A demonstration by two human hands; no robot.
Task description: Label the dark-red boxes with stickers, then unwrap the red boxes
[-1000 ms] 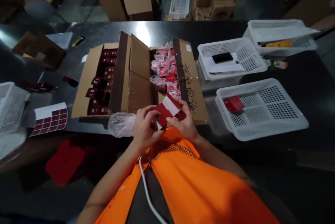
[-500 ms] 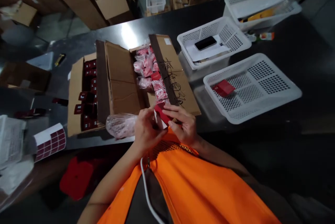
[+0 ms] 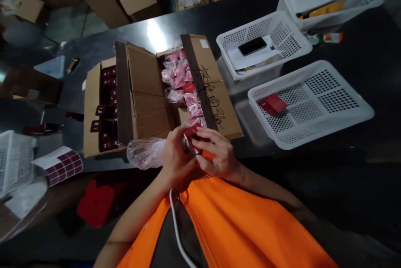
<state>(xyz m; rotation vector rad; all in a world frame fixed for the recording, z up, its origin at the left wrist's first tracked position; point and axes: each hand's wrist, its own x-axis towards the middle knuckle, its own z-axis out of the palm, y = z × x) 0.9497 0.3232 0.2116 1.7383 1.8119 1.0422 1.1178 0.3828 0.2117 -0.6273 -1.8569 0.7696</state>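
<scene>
A small red box (image 3: 191,131) is held between my two hands, close to my body at the table's near edge. My left hand (image 3: 176,153) grips its left side, with the fingers curled round it. My right hand (image 3: 218,154) presses on the box from the right, fingers bent over its top; they hide much of it. Just left of my left hand lies a crumpled clear plastic bag (image 3: 145,151). Beyond my hands stands an open carton holding several plastic-wrapped red packets (image 3: 175,73).
An open carton of dark red boxes (image 3: 108,111) stands left. On the right, a white basket (image 3: 332,121) holds a red box (image 3: 273,104); another basket (image 3: 227,67) has a phone (image 3: 252,46) on paper. A sticker sheet (image 3: 64,167) overhangs the near edge at left.
The white flap or paper seen on the box's near side no longer shows. My right fingers have shifted over the box. The whole view has shifted slightly.
</scene>
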